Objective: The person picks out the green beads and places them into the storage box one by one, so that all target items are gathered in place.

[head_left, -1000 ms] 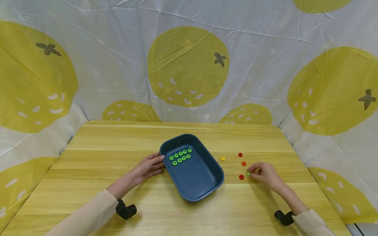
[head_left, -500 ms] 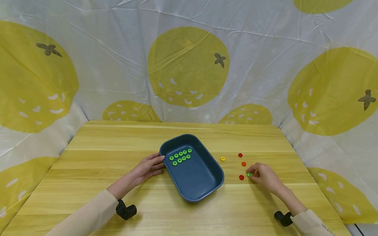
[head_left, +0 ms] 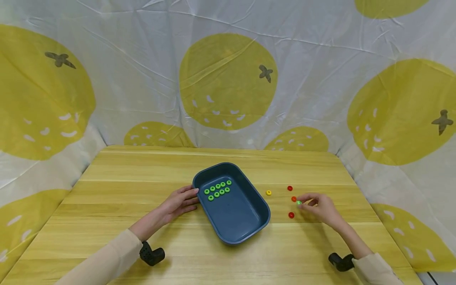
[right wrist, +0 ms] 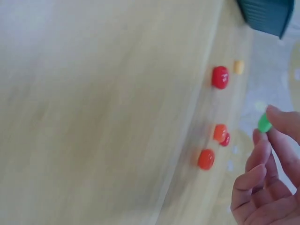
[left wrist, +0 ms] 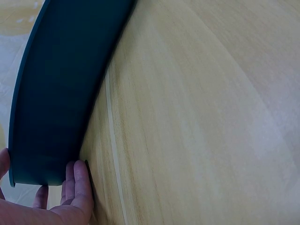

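A dark blue-grey plastic bin [head_left: 236,221] stands on the table, turned at an angle. Inside it, small green rings [head_left: 218,186] lie in two rows. My left hand [head_left: 179,202] touches the bin's left corner, its fingers straight along the outer wall in the left wrist view. Between thumb and index finger, my right hand [head_left: 322,208] pinches another green ring [right wrist: 265,123], raised off the table. Close to those fingertips lie an orange ring [head_left: 293,199] and a red ring [head_left: 291,215].
A second red ring [head_left: 290,188] lies farther back, and a yellow ring [head_left: 268,192] sits near the bin's right side. In the right wrist view, one more orange-red ring [right wrist: 206,159] shows. A patterned cloth [head_left: 142,79] hangs behind the wooden table [head_left: 142,166].
My right hand has lifted the green ring from the table and brought it slightly away from me, near the orange ring. The left hand and bin have stayed in place.
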Demonstrator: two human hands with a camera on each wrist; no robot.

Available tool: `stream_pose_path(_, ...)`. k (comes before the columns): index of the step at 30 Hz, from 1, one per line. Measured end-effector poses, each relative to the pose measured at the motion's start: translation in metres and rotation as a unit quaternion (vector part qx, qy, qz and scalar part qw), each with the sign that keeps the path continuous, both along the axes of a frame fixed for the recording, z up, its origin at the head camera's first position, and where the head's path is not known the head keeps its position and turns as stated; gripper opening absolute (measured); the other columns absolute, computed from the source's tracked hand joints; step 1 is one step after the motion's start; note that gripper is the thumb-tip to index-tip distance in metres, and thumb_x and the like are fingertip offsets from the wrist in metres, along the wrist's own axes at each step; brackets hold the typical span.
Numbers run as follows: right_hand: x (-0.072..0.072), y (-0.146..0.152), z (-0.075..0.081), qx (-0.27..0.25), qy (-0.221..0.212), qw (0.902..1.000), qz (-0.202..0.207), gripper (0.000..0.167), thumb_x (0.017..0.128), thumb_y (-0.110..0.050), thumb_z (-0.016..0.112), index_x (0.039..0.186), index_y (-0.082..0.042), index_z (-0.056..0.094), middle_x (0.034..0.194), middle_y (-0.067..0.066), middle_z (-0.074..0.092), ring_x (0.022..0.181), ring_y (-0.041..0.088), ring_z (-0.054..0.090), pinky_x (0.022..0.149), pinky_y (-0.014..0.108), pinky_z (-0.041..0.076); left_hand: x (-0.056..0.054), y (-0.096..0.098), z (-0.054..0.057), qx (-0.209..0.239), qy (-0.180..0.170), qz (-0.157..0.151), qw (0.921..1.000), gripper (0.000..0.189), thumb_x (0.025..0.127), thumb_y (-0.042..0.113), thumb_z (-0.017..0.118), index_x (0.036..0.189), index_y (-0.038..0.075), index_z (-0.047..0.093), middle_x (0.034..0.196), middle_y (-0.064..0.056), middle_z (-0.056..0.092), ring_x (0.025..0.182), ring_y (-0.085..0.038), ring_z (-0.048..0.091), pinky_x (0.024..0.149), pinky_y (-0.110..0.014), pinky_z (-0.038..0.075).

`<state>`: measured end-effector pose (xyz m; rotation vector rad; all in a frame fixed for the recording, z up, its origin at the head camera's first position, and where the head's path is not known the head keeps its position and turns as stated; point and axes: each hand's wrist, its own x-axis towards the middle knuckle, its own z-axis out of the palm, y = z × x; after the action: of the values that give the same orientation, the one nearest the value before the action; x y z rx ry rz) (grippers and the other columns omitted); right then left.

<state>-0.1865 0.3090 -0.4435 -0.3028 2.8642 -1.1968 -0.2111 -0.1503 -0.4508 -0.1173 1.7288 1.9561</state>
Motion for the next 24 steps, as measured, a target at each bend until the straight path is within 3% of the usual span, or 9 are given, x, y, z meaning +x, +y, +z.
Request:
stream_pose_path(2, -0.001, -0.001, 0.003, -0.048, -0.042, 0.9978, -0.017, 0.031, 0.086, -0.023, 0.068, 0.11, -0.003, 0.067, 0.101, 0.006, 0.07, 0.076, 0.017, 0.062, 0.06, 0.026, 0.051, 0.0, 0.0, 0.0, -0.001, 0.0, 0.001, 1.0, 0.069, 0.097, 0.034, 0.049, 0.149, 0.002, 0.017, 0.146, -0.023, 0.039, 0.118, -0.02, 0.055, 0.109, -0.047, 0.036)
stream_pose_path(4, -0.002, -0.001, 0.005, -0.116, -0.097, 0.9879, -0.032, 0.039, 0.088, -0.028, 0.065, 0.118, -0.004, 0.062, 0.105, -0.005, 0.068, 0.084, 0.015, 0.062, 0.068, 0.026, 0.053, 0.0, 0.0, 0.0, -0.001, 0.0, 0.0, 1.0, 0.069, 0.097, 0.034, 0.05, 0.149, 0.002, 0.017, 0.145, -0.022, 0.039, 0.117, -0.02, 0.056, 0.109, -0.047, 0.036)
stream_pose_path(7, -0.005, -0.003, 0.01, -0.246, -0.179, 0.9514, -0.05, 0.039, 0.091, -0.028, 0.061, 0.124, -0.008, 0.059, 0.1, -0.016, 0.061, 0.087, 0.008, 0.056, 0.076, 0.024, 0.051, 0.0, 0.001, 0.0, -0.002, 0.0, 0.001, 1.0, 0.069, 0.097, 0.033, 0.05, 0.149, 0.002, 0.018, 0.145, -0.022, 0.04, 0.117, -0.02, 0.056, 0.109, -0.047, 0.036)
stream_pose_path(9, -0.008, -0.006, 0.013, -0.308, -0.216, 0.925, -0.052, 0.035, 0.092, -0.026, 0.059, 0.124, -0.011, 0.059, 0.097, -0.016, 0.057, 0.086, 0.005, 0.053, 0.076, 0.022, 0.05, 0.001, 0.001, 0.0, -0.003, 0.0, 0.001, 1.0, 0.069, 0.097, 0.034, 0.05, 0.149, 0.002, 0.017, 0.145, -0.022, 0.04, 0.116, -0.02, 0.056, 0.109, -0.047, 0.037)
stream_pose_path(11, -0.01, -0.008, 0.016, -0.34, -0.233, 0.9099, -0.051, 0.03, 0.093, -0.024, 0.059, 0.121, -0.013, 0.06, 0.094, -0.012, 0.055, 0.083, 0.006, 0.051, 0.074, 0.021, 0.048, 0.001, 0.001, 0.0, -0.004, 0.0, 0.001, 1.0, 0.069, 0.097, 0.033, 0.05, 0.149, 0.002, 0.018, 0.145, -0.022, 0.04, 0.116, -0.019, 0.057, 0.109, -0.047, 0.037)
stream_pose_path(12, -0.011, -0.01, 0.017, -0.344, -0.236, 0.9071, -0.052, 0.029, 0.093, -0.023, 0.059, 0.12, -0.014, 0.06, 0.096, -0.011, 0.055, 0.083, 0.007, 0.052, 0.074, 0.021, 0.048, 0.001, 0.001, 0.0, -0.004, 0.0, 0.002, 1.0, 0.069, 0.097, 0.033, 0.05, 0.149, 0.002, 0.018, 0.144, -0.022, 0.041, 0.115, -0.019, 0.057, 0.109, -0.047, 0.037)
stream_pose_path(17, -0.017, -0.02, 0.018, -0.33, -0.237, 0.9132, -0.036, 0.023, 0.093, -0.024, 0.058, 0.116, -0.02, 0.062, 0.106, -0.01, 0.057, 0.089, 0.008, 0.052, 0.08, 0.022, 0.048, 0.001, 0.0, 0.0, -0.003, 0.001, 0.002, 1.0, 0.069, 0.096, 0.034, 0.05, 0.148, 0.002, 0.018, 0.144, -0.022, 0.042, 0.114, -0.018, 0.057, 0.108, -0.047, 0.037)
stream_pose_path(24, -0.031, -0.046, 0.025, -0.348, -0.234, 0.9076, -0.02, 0.018, 0.092, -0.023, 0.06, 0.109, -0.021, 0.065, 0.093, -0.009, 0.056, 0.079, 0.006, 0.052, 0.072, 0.019, 0.048, 0.001, 0.0, 0.001, -0.001, -0.001, 0.004, 1.0, 0.069, 0.096, 0.034, 0.051, 0.148, 0.002, 0.019, 0.143, -0.021, 0.043, 0.115, -0.019, 0.057, 0.109, -0.047, 0.037)
